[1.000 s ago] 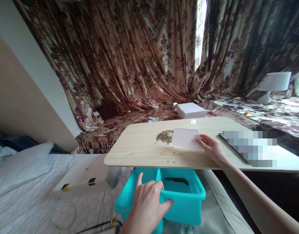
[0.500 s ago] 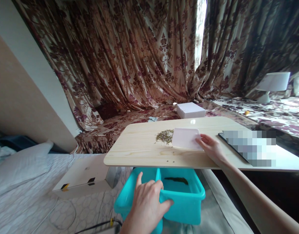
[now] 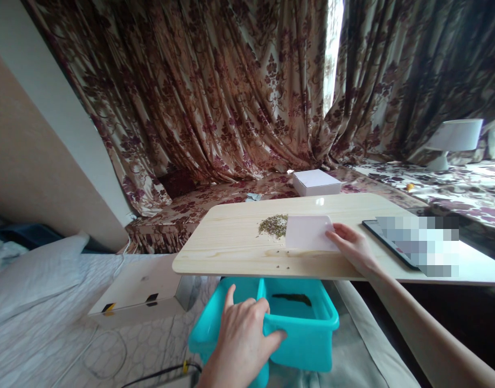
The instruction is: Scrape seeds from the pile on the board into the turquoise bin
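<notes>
1 white card (image 3: 307,233), pinched by the right hand (image 3: 354,251), has just slid slightly nearer the front of the board (image 3: 218,237); the flake pile (image 3: 272,226) sits unmoved there, beside the card. The left hand (image 3: 239,335) touches the teal tub (image 3: 302,345), its hold unclear
</notes>
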`<state>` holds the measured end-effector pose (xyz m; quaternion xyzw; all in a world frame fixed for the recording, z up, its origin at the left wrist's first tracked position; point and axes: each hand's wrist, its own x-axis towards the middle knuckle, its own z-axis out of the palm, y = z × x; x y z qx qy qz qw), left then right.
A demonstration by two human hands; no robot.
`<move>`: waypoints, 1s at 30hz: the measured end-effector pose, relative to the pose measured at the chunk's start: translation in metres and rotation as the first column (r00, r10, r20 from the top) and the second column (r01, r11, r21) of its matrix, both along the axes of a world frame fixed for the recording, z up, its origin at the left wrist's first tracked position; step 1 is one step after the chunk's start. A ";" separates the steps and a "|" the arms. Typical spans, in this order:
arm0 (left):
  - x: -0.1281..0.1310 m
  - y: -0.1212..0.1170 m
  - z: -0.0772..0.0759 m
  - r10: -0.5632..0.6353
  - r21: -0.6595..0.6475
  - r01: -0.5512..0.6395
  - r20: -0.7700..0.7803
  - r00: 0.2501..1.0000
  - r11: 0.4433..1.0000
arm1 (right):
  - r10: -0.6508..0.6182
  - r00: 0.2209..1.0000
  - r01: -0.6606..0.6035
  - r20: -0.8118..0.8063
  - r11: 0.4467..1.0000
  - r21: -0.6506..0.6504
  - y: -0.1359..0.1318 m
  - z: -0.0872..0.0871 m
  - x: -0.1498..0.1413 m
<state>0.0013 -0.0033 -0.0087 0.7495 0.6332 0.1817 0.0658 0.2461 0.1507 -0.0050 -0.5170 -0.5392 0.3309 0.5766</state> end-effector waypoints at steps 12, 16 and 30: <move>-0.006 -0.005 0.005 0.032 -0.025 -0.031 0.028 0.999 0.999 | 0.072 0.997 -0.073 -0.037 0.997 -0.025 -0.035 -0.011 0.000; -0.008 -0.007 0.006 0.041 -0.028 -0.040 0.028 0.999 0.999 | 0.163 0.986 -0.164 -0.033 0.986 -0.037 -0.042 -0.013 -0.004; -0.015 -0.012 0.003 0.091 -0.018 -0.092 -0.062 0.994 0.996 | 0.167 0.986 -0.166 0.011 0.985 -0.049 -0.024 -0.011 -0.035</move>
